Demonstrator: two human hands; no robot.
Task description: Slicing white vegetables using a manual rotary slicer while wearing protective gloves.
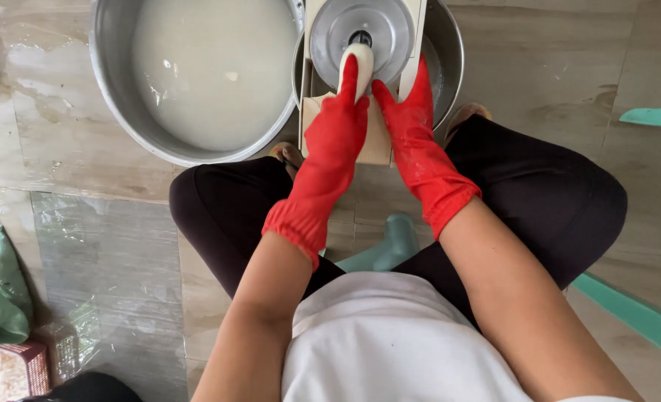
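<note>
Both gloved hands (338, 126) (412, 126) press a white piece (357, 63) against the slicer disc (360, 30).

You've got two red gloves (334, 141) (418, 141), two steel basins (115, 89) (449, 52), one slicer disc (360, 30), one white root piece (354, 63).

Each hand wears a bright red rubber glove, the left hand (336, 130) and the right hand (412, 126) alike; the gloves end in gathered, ribbed cuffs below bare forearms; a white top covers the torso; dark, close-fitting trousers cover both legs.
</note>
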